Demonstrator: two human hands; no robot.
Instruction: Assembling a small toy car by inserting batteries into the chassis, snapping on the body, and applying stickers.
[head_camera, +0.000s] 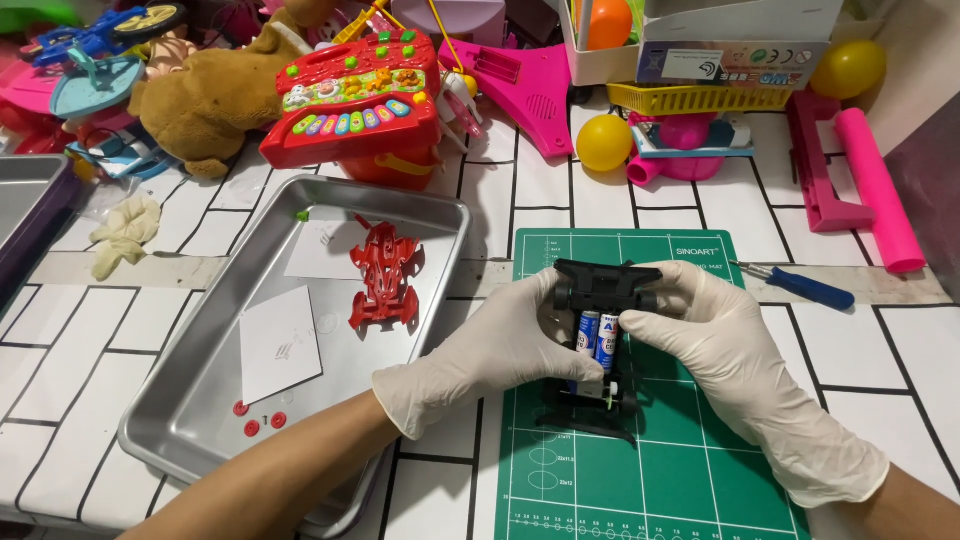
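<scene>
The near-left tray (190, 400) is brushed dull metal, the toy car body (385, 275) glossy red plastic, the mat (690, 470) matt green.

Both gloved hands cover the sides of the black toy car (598, 345), so its middle wheels and each grip's fingertips stay hidden. The picture's lower edge cuts off the green mat (650, 470) and the tray (190, 420). The small red bits (258, 418) are too small to tell.
</scene>
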